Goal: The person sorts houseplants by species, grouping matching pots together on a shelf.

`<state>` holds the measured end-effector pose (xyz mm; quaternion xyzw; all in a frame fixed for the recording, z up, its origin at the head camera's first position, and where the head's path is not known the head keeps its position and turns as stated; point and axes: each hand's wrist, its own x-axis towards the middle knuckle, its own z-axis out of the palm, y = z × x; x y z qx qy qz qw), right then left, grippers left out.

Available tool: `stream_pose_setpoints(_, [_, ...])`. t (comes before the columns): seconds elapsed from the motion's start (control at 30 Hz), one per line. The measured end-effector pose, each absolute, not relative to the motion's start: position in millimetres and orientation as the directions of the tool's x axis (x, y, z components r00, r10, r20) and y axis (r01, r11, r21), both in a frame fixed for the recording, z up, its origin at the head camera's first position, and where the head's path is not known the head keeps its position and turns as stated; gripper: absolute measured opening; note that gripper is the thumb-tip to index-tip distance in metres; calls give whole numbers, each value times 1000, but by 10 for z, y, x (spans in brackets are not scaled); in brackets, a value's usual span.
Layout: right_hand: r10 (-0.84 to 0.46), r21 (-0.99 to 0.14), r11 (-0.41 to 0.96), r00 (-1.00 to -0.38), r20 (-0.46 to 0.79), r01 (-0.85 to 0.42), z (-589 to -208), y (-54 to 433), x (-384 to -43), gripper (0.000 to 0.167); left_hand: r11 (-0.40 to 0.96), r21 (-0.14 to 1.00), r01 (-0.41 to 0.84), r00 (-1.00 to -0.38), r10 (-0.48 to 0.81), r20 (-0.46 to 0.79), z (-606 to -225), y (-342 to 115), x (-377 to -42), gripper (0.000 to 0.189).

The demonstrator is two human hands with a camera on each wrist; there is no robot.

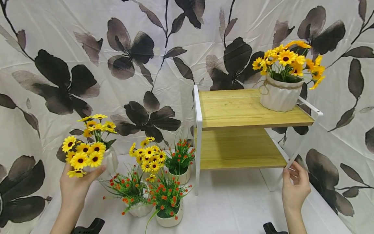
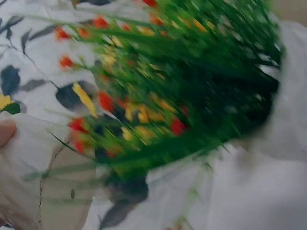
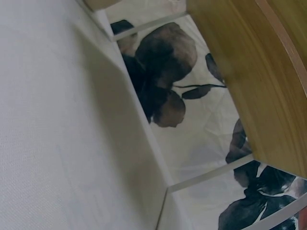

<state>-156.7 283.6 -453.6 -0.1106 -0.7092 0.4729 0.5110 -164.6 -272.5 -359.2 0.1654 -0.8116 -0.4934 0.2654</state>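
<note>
On the left, my left hand [image 1: 76,185] grips a white pot [image 1: 110,162] of yellow artificial sunflowers [image 1: 84,152], held tilted toward me. The left wrist view catches that pot [image 2: 29,167] at its left edge, with a fingertip on it. My right hand [image 1: 296,187] pinches the white right leg of a two-tier wooden shelf [image 1: 228,109] between thumb and curled fingers. In the right wrist view only the shelf's white frame [image 3: 211,172] and a wooden board [image 3: 230,81] show; the hand is hardly visible there.
A white ribbed pot [image 1: 280,94] of sunflowers stands on the upper board's right end. Left of the shelf, several pots cluster on the white table [image 1: 228,211]: yellow flowers [image 1: 149,156] and red-flowered plants [image 1: 169,198]. A floral cloth [image 1: 175,42] hangs behind.
</note>
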Motion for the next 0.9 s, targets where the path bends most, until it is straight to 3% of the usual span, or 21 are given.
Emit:
stream_pose_setpoints(0.23, [644, -788, 518, -454, 616, -333, -4542, 2837, -1584, 33, 468, 883, -24, -796, -544, 267, -3428, -2606, -1600, 91])
stream_pose_setpoints(0.67, [651, -789, 521, -446, 614, -326, -4546, 2843, -1585, 33, 420, 905, 62, -801, -520, 297, -3141, -2364, -1516, 92])
stream_pose_setpoints(0.9, [649, -791, 517, -452, 611, -326, -4541, 2843, -1584, 32, 288, 927, 242, -812, -463, 356, -2989, -2238, -1468, 96])
